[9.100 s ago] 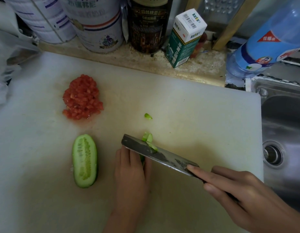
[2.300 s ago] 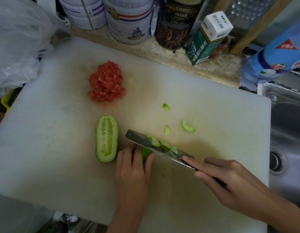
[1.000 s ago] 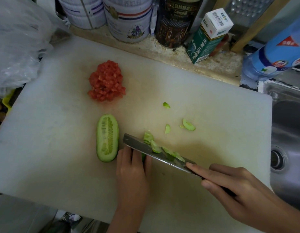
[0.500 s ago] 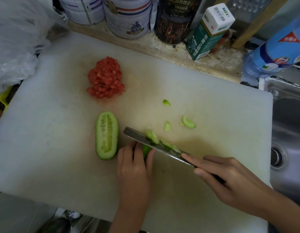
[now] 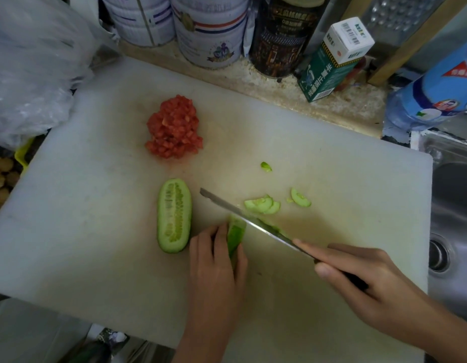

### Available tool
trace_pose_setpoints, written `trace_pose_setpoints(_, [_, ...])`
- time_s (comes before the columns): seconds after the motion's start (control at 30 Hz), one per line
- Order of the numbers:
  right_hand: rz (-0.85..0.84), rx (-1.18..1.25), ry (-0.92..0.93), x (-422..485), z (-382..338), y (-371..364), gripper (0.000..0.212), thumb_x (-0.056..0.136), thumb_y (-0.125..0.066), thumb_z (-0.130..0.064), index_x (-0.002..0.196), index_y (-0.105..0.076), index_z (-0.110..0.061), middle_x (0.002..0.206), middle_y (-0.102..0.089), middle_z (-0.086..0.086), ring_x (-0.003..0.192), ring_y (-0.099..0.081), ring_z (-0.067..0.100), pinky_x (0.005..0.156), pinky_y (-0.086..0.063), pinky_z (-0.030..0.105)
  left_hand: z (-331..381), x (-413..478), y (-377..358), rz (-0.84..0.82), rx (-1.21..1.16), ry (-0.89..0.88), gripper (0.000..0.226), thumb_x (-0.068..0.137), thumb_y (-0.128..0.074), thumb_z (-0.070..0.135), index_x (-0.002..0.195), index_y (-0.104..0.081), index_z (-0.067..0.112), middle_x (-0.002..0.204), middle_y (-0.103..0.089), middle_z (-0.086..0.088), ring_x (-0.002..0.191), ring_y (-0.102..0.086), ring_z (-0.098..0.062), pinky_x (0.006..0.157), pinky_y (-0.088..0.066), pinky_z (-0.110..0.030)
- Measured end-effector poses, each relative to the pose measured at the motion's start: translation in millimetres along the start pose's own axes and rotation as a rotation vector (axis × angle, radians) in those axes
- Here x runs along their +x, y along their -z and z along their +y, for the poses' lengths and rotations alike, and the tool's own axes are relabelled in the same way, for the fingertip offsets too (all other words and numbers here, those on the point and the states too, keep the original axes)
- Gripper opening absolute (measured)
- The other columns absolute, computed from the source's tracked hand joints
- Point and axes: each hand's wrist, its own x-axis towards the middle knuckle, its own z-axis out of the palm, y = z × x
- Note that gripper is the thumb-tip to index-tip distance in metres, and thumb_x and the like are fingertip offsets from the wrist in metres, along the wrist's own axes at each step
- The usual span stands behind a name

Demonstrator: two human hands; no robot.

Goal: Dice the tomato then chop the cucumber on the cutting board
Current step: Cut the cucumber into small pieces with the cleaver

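Note:
On the white cutting board (image 5: 96, 205) lies a heap of diced tomato (image 5: 175, 128) at the back. A cucumber half (image 5: 174, 215) lies cut face up near the middle. My left hand (image 5: 216, 260) holds the other cucumber piece (image 5: 235, 233) down on the board, fingers curled over it. My right hand (image 5: 358, 281) grips the handle of a knife (image 5: 243, 214), forefinger stretched along the blade's spine. The blade stands just right of the held piece's cut end. Several thin cucumber slices (image 5: 263, 205) lie beyond the blade, with a small scrap (image 5: 266, 166) farther back.
Tins (image 5: 209, 30), a dark jar (image 5: 282, 38) and a green carton (image 5: 332, 61) line the counter behind the board. A blue plastic bottle (image 5: 436, 95) lies at the right above a steel sink (image 5: 455, 218). A clear plastic bag (image 5: 31, 66) sits at the left.
The slices that clung to the blade now lie on the board in a small pile. The knife has shifted slightly away from my left hand, baring more of the held cucumber piece.

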Motion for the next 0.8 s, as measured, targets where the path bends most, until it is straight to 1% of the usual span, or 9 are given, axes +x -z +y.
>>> trace_pose_setpoints(0.1, [-0.026,-0.024,0.044,-12,-5,3,0.039,0.1,-0.044,-0.037,0.138,-0.05,-0.032,0.07,-0.042,-0.013,0.053,-0.042,0.002,0.049,-0.038,0.018,-6,-2,1,-0.028,-0.033,0.01,0.041,0.093,-0.048,0.026,0.113,-0.063,-0.006,0.106,-0.058,-0.018,0.097,-0.051,-0.029,0.085,-0.044,-0.038])
trace_pose_setpoints(0.17, [-0.046,-0.038,0.038,-16,-5,2,0.039,0.1,-0.044,-0.037,0.138,-0.048,-0.034,0.07,-0.043,-0.011,0.052,-0.041,0.003,0.048,-0.04,0.02,-9,-4,1,-0.03,-0.04,0.008,0.04,0.092,-0.049,0.026,0.112,-0.065,-0.005,0.104,-0.059,-0.017,0.094,-0.054,-0.032,0.08,-0.047,-0.042])
trace_pose_setpoints(0.3, [-0.069,-0.054,0.023,-19,-5,0,0.039,0.1,-0.042,-0.038,0.139,-0.047,-0.034,0.071,-0.04,-0.013,0.052,-0.038,0.002,0.048,-0.036,0.017,-9,-3,2,-0.016,-0.069,0.001,0.038,0.091,-0.05,0.024,0.113,-0.066,-0.003,0.103,-0.058,-0.012,0.092,-0.052,-0.029,0.078,-0.046,-0.04])
trace_pose_setpoints(0.4, [-0.071,-0.049,0.022,-20,-5,-1,0.04,0.1,-0.043,-0.037,0.139,-0.047,-0.033,0.071,-0.037,-0.014,0.051,-0.037,0.002,0.047,-0.035,0.017,-10,-3,2,-0.013,-0.082,-0.003,0.038,0.092,-0.05,0.025,0.113,-0.066,-0.002,0.104,-0.054,-0.01,0.092,-0.052,-0.03,0.073,-0.051,-0.043])
trace_pose_setpoints(0.47, [-0.075,-0.053,0.016,-19,-5,0,0.04,0.1,-0.043,-0.036,0.139,-0.047,-0.033,0.071,-0.036,-0.015,0.051,-0.036,0.002,0.048,-0.033,0.015,-10,-3,1,-0.004,-0.078,-0.001,0.037,0.092,-0.049,0.025,0.112,-0.066,-0.003,0.103,-0.054,-0.01,0.09,-0.053,-0.03,0.071,-0.052,-0.043])
trace_pose_setpoints(0.57, [-0.082,-0.082,0.005,-20,-6,0,0.04,0.1,-0.043,-0.036,0.139,-0.048,-0.033,0.072,-0.035,-0.016,0.051,-0.035,0.002,0.051,-0.029,0.01,-9,-3,2,0.005,-0.08,-0.006,0.037,0.093,-0.049,0.025,0.11,-0.065,-0.004,0.104,-0.055,-0.011,0.092,-0.051,-0.029,0.075,-0.047,-0.042])
trace_pose_setpoints(0.63, [-0.087,-0.109,0.009,-20,-7,-2,0.04,0.1,-0.043,-0.035,0.139,-0.048,-0.031,0.072,-0.035,-0.015,0.051,-0.034,0.002,0.052,-0.028,0.009,-9,-4,2,0.01,-0.078,-0.01,0.037,0.093,-0.049,0.024,0.111,-0.065,-0.004,0.105,-0.056,-0.013,0.093,-0.05,-0.029,0.076,-0.046,-0.041])
trace_pose_setpoints(0.73, [-0.085,-0.127,0.014,-19,-9,-3,0.04,0.1,-0.043,-0.034,0.139,-0.048,-0.029,0.072,-0.035,-0.014,0.051,-0.033,0.003,0.05,-0.029,0.011,-8,-4,1,0.027,-0.099,-0.012,0.035,0.093,-0.049,0.024,0.109,-0.064,-0.004,0.106,-0.05,-0.007,0.092,-0.051,-0.029,0.071,-0.052,-0.043])
trace_pose_setpoints(0.8, [-0.081,-0.13,0.022,-19,-10,-3,0.04,0.1,-0.043,-0.034,0.139,-0.048,-0.029,0.072,-0.035,-0.014,0.05,-0.033,0.003,0.049,-0.03,0.013,-8,-3,1,0.041,-0.104,-0.008,0.035,0.094,-0.048,0.024,0.107,-0.063,-0.003,0.104,-0.05,-0.006,0.091,-0.051,-0.029,0.069,-0.054,-0.043])
